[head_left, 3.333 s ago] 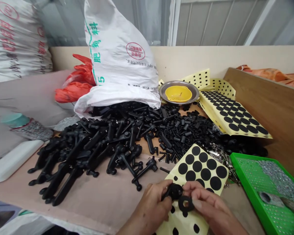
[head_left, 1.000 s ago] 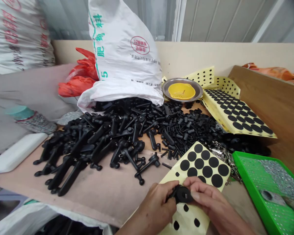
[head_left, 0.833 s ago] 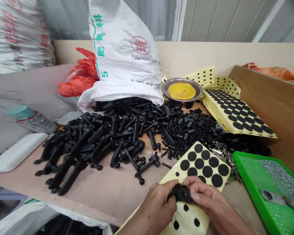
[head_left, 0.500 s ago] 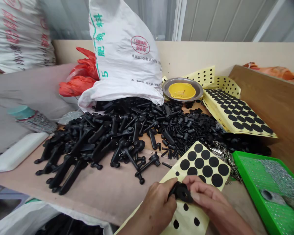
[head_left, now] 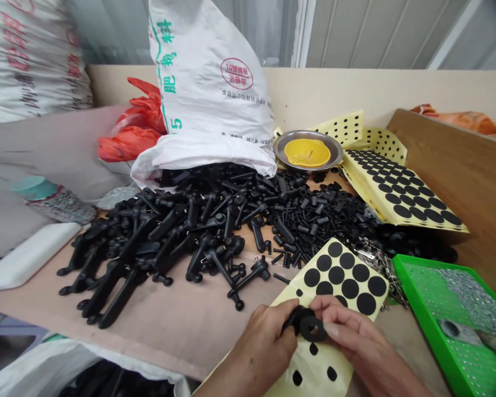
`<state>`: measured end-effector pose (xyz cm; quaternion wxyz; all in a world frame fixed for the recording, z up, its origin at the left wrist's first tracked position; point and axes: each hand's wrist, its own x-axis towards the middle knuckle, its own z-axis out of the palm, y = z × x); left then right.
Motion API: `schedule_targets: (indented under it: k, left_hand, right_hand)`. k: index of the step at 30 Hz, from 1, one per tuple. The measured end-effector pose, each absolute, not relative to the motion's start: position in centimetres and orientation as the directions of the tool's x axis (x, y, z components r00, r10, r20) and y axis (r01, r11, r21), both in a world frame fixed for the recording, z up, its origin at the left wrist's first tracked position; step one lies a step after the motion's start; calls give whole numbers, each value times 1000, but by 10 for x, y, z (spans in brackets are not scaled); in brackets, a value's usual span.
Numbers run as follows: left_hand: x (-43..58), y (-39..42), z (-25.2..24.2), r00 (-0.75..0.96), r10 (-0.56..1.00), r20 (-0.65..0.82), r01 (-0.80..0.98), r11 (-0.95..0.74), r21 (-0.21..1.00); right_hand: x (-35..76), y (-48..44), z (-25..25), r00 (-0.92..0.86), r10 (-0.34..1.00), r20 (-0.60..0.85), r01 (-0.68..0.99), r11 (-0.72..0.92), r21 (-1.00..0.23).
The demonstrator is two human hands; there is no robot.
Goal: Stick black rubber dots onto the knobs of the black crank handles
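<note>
Two hands to report from the head view, both low by the near edge of the surface (head_left: pixel 182 331), right of middle. Got the left hand (head_left: pixel 264 344) clenched around a small black plastic piece (head_left: pixel 292 320), thumb and fingers wrapped tight. Got the right hand (head_left: pixel 351 342) pinching a flat black ring (head_left: pixel 313 329) by its rim, hole facing up at the camera, pressed right against the end of that piece. Can't tell if it's actually stuck on or just touching.

Holding all that just above a yellow sheet (head_left: pixel 343 306) dotted with round black pads, lying crooked by the near edge, several spots near the hands already bare. Past it, toward the middle: a big heap of black handles (head_left: pixel 161 237), spilling out of a white sack (head_left: pixel 206 94) leaning at the far edge. Right beside the heap, a scatter of little black screws (head_left: pixel 310 215). Further back, a metal dish (head_left: pixel 330 144) with a yellow strainer (head_left: pixel 308 153) sitting in it, touching a second pad sheet (head_left: pixel 397 190) toward the right side. Down at the near right corner, a green tray (head_left: pixel 421 286) with silvery bits inside. Over on the left edge, a white block (head_left: pixel 25 256), and a red bag (head_left: pixel 130 135) tucked behind the sack.
</note>
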<state>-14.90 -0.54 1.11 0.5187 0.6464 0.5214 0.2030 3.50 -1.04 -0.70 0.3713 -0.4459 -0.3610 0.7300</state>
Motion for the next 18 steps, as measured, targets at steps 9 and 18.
schedule_targets:
  k: [9, 18]
  left_hand:
    - [-149, -7, 3, 358, 902, -241, 508, 28, 861]
    - [-150, -6, 5, 384, 886, -260, 489, 44, 871]
  right_hand:
    - [34, -12, -10, -279, 888, -364, -140, -413, -900]
    - [33, -12, -10, -248, 893, -377, -132, -416, -900]
